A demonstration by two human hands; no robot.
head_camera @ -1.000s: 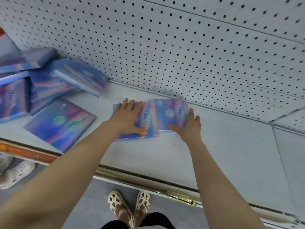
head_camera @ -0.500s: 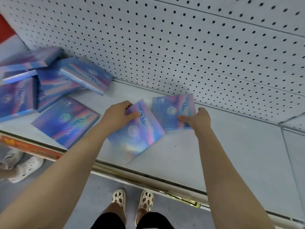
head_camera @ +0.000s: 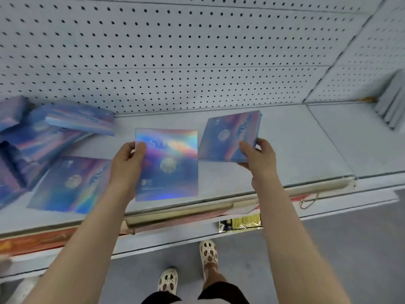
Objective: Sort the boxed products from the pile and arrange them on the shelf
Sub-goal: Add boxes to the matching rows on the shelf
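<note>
Box number one [head_camera: 167, 165], flat and square with a shiny rainbow-blue cover, is held up above the shelf [head_camera: 285, 150] by the left hand [head_camera: 127, 163]. This hand grasps it at the left edge, with the thumb on the front face, and the cover is turned toward the camera. Just beside it on the right is a second box [head_camera: 228, 137] of the same kind, tilted, and the right hand [head_camera: 258, 159] grips it at the lower right corner, thumb on top and fingers below. The two boxes nearly meet at their edges; I cannot tell if they touch. On the left part of the shelf lies the pile [head_camera: 43, 141] of similar boxes, some flat and some leaning over each other. Behind everything stands a white pegboard wall [head_camera: 197, 51]. Far right on the shelf, some grey flat items [head_camera: 392, 102] lean together. Below, on the grey floor, two feet in pale perforated shoes [head_camera: 208, 255] are seen.
</note>
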